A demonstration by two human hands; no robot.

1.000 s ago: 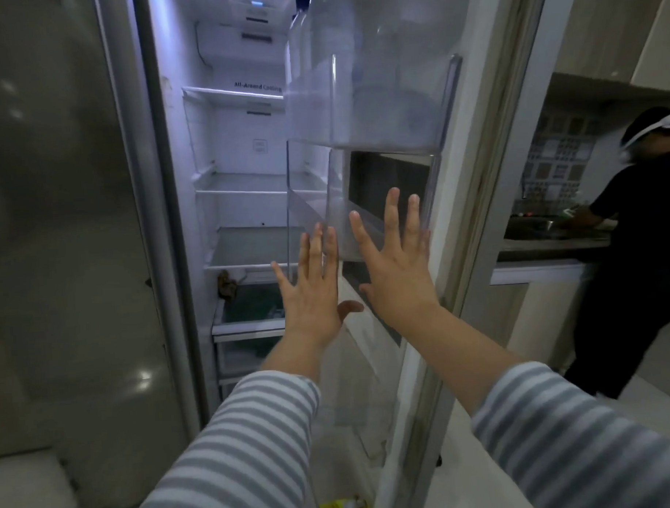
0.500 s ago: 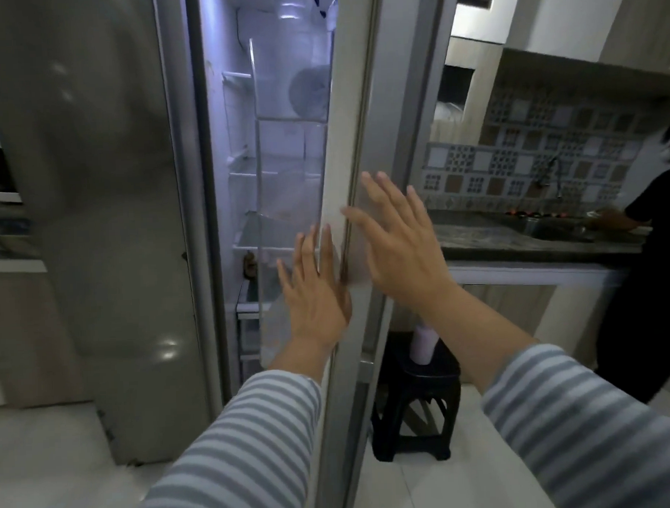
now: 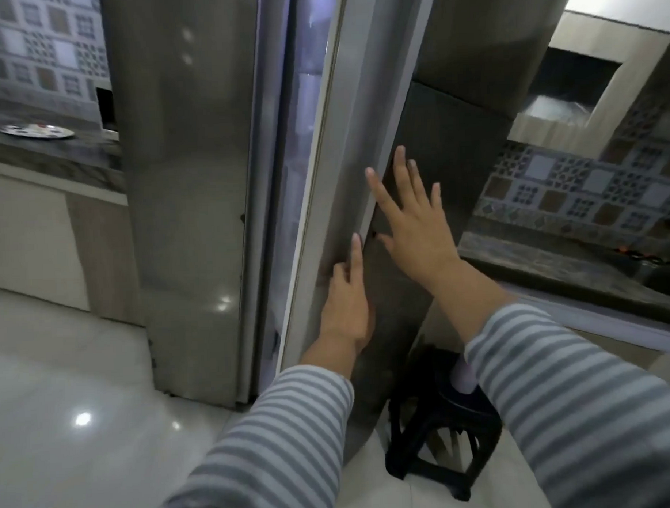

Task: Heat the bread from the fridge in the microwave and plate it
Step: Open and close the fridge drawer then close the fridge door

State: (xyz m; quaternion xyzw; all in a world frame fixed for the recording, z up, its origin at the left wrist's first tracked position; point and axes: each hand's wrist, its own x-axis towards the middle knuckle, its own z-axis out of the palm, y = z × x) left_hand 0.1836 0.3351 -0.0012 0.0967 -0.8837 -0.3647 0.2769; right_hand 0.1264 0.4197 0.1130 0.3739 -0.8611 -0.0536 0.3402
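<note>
Centrally, left hand and right hand press flat-fingered against the fridge door; glossy floor lower left.

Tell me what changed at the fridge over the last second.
The fridge door swung from wide open to nearly shut, leaving a lit slit. Both hands moved onto its outer face: left hand, right hand. Both stayed flat with straight fingers, gripping nothing.
</note>
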